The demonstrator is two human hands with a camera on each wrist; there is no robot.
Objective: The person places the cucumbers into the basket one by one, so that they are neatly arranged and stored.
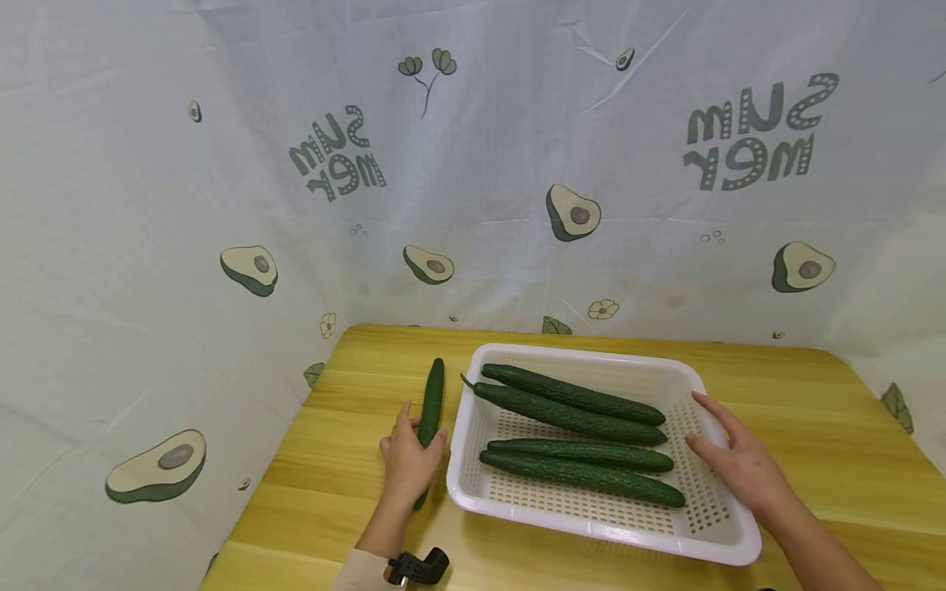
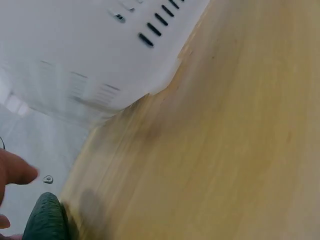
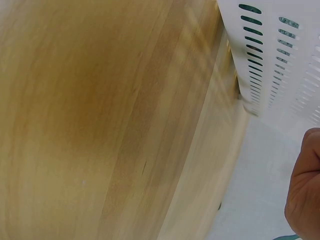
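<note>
A dark green cucumber (image 1: pixel 433 402) lies lengthwise on the table, left of a white plastic basket (image 1: pixel 591 525). Over its near half is my left hand (image 1: pixel 411 464), thumb on one side and fingers on the other. In the left wrist view a gap shows between one extended finger (image 2: pixel 19 169) and the cucumber (image 2: pixel 46 220). My right hand (image 1: pixel 750 472) holds the basket's right rim, thumb inside the wall; the right wrist view shows a bent finger (image 3: pixel 305 185) outside. Several cucumbers (image 1: pixel 584 476) lie side by side in the basket, one with its stem over the left rim.
The wood-grain table (image 1: pixel 325 460) extends around the basket. A white curtain (image 1: pixel 502 164) printed with avocados hangs behind and along the sides. On my left wrist is a black device (image 1: pixel 420 566).
</note>
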